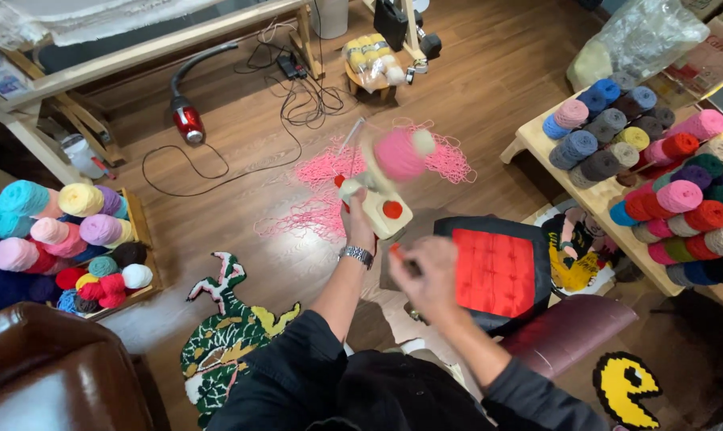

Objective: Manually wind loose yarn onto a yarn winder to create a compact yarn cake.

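My left hand, with a metal watch on its wrist, grips the cream body of a hand-crank yarn winder with red knobs. On top of the winder sits a spinning, blurred cake of pink yarn. My right hand is closed on the winder's small red crank handle and looks blurred. A thin pink strand runs from the winder to a loose tangle of pink yarn spread on the wooden floor beyond it.
A low wooden table at right carries many coloured yarn balls. A crate of yarn stands at left. A red and black cushion lies by my knees. Tufted rugs, a red vacuum and cables are on the floor.
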